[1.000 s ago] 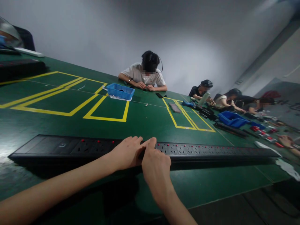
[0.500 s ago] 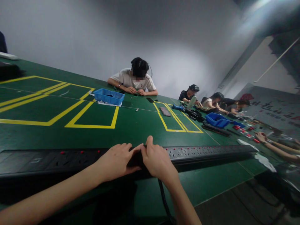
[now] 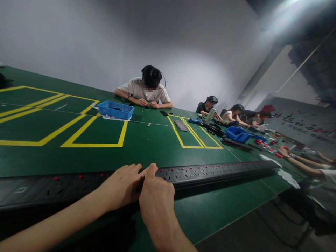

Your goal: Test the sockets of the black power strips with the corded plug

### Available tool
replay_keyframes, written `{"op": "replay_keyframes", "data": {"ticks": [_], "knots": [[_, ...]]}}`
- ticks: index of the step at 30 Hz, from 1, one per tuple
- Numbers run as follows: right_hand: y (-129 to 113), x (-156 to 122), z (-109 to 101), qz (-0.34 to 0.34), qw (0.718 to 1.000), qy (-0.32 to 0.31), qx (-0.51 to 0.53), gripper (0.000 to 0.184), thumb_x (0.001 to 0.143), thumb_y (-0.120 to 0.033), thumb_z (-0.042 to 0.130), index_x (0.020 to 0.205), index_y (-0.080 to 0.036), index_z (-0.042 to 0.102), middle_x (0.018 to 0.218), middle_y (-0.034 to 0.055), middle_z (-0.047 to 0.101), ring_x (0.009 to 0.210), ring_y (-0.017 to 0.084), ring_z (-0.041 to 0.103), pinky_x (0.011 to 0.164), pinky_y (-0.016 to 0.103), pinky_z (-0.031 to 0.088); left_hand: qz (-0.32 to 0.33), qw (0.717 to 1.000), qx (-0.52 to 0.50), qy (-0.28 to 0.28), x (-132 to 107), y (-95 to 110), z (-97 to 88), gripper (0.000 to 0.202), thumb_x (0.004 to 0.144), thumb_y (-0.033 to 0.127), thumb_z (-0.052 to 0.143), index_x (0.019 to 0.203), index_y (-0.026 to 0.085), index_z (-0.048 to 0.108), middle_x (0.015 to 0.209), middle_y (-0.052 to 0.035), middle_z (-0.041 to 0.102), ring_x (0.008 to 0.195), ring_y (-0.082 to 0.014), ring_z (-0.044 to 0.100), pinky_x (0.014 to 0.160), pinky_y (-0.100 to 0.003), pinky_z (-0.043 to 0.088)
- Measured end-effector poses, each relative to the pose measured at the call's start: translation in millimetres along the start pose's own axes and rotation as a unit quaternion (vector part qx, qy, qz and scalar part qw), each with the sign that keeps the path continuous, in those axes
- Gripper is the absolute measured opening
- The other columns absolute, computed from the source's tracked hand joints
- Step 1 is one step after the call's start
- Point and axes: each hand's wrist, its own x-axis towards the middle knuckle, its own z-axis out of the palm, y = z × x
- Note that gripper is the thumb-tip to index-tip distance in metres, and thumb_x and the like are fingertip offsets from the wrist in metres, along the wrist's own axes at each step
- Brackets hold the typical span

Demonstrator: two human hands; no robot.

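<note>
One black power strip (image 3: 210,171) lies on the green worktop (image 3: 157,147), two blue bins (image 3: 115,109) beyond. The left hand (image 3: 123,185) clasps the strip, grip half-curled — the right hand (image 3: 156,196) touches it, though I cannot tell how far its grip is closed.

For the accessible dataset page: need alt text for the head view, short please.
The left hand and right hand rest side by side on a long black power strip along the near edge of a green table. Across it, a seated person works beside a blue bin.

Matt black plastic power strip (image 3: 210,173) on a smooth, faintly glossy green table (image 3: 147,143).
</note>
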Motion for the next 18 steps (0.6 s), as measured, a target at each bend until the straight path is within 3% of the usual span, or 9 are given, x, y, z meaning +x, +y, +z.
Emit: {"op": "replay_keyframes", "data": {"ticks": [6,10,14,18], "knots": [[5.3,5.9,-2.2,-0.021,1.000,0.002,0.011,0.039,0.080,-0.009,0.032,0.119,-0.012,0.031,0.065,0.0060,0.062,0.056,0.020,0.063,0.047,0.027,0.044,-0.002,1.000,0.009,-0.003,0.9,0.0,0.6,0.039,0.075,0.026,0.049,0.113,0.019,0.050,0.094,-0.0087,0.055,0.087,-0.0226,0.053,0.076,-0.035,0.040],[17.0,19.4,-6.5,-0.052,0.997,0.003,0.049,0.032,0.084,-0.019,0.033,0.116,-0.013,0.031,0.070,0.0071,0.064,0.060,0.022,0.064,0.050,0.030,0.045,-0.001,1.000,0.016,0.001,1.1,1.4,-1.3,0.037,0.077,0.040,0.047,0.107,0.020,0.052,0.088,-0.0076,0.055,0.080,-0.0230,0.054,0.072,-0.036,0.041],[26.2,30.4,-8.3,-0.037,0.997,-0.012,0.065,0.029,0.091,-0.029,0.022,0.115,-0.014,0.031,0.067,0.0072,0.064,0.066,0.023,0.065,0.055,0.031,0.046,0.003,1.000,0.015,0.017,0.4,1.3,-1.8,0.047,0.079,0.052,0.042,0.112,0.019,0.050,0.089,-0.0088,0.056,0.080,-0.0247,0.054,0.072,-0.038,0.041],[25.5,28.7,-11.7,-0.036,0.997,-0.017,0.069,0.028,0.091,-0.026,0.023,0.116,-0.016,0.029,0.070,0.0063,0.065,0.068,0.023,0.065,0.056,0.031,0.046,0.006,1.000,0.017,0.011,0.2,0.1,-1.0,0.048,0.079,0.051,0.042,0.116,0.020,0.048,0.089,-0.0088,0.056,0.080,-0.0247,0.054,0.072,-0.038,0.042]]}}
